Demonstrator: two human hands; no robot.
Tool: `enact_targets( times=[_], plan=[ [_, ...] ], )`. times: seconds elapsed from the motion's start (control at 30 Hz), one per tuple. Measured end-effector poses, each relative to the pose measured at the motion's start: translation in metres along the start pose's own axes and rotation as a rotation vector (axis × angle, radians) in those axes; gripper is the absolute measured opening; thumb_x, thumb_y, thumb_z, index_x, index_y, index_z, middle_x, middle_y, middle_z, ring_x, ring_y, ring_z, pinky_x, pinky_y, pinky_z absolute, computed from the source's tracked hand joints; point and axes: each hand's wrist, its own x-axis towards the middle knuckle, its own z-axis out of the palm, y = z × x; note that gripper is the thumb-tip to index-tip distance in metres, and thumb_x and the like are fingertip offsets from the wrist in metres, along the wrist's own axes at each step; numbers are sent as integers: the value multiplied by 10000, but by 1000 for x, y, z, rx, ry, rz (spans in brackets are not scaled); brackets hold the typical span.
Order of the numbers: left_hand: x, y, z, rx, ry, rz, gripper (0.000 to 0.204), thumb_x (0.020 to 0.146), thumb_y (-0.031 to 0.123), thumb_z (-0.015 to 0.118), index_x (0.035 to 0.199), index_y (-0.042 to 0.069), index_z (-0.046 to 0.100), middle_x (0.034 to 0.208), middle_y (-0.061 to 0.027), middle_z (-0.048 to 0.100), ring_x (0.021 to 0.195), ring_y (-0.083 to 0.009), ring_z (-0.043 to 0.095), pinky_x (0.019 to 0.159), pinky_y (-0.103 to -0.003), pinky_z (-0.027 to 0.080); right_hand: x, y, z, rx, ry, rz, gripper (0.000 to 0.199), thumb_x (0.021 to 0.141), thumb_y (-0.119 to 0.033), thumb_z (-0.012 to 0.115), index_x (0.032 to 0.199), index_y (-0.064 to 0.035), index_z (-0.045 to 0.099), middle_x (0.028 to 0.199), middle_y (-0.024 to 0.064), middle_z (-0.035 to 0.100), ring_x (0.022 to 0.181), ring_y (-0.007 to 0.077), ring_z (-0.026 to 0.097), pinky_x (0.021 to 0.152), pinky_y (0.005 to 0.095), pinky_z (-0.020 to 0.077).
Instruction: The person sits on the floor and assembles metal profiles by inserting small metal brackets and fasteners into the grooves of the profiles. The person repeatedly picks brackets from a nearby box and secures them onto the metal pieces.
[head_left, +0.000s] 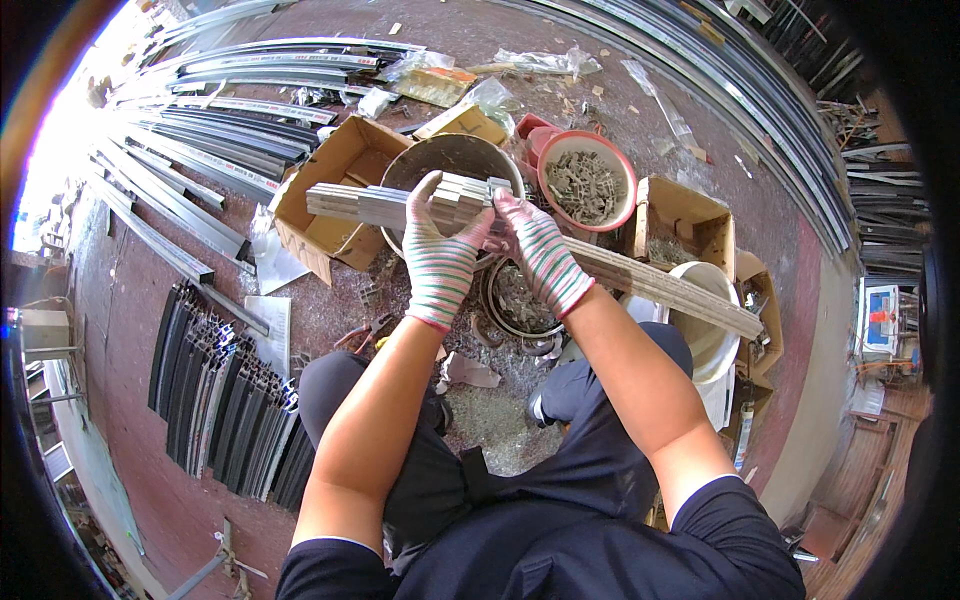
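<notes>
Both my hands wear striped knit gloves and meet in the middle over the buckets. My left hand is closed round a bundle of thin silvery metal strips, its thumb up along the near side. My right hand pinches small metal pieces at the bundle's right end, its fingertips nearly touching my left hand. Out to the right past my right wrist runs a longer stack of pale strips. Whether both stacks are one bundle is hidden behind my hands.
Under my hands stand a large bucket and a smaller metal-filled tub. A red-rimmed bucket holds metal bits. Cardboard boxes and a white bucket flank them. Dark profiles stack at left; long bars lie beyond.
</notes>
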Motion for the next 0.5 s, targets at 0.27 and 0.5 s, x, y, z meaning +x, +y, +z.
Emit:
enact_targets(
  times=[0.27,0.5],
  plan=[
    [-11,10,21,-184,-19,-177,736,739,-8,872,1352,69,473,1159,-101,627,1006,-182,624,867,-324,554,-23,-10,-29,-31,42,-89,240,1011,-223,626,1175,-50,646,1043,46,706,882,152,698,778,316,605],
    [-28,4,52,-253,38,-186,725,752,-17,862,1377,114,517,1175,-62,617,1028,-174,615,877,-296,550,-41,-17,-51,-212,262,-272,250,949,-171,717,1168,-53,695,1025,12,713,870,94,641,777,249,540]
  ],
)
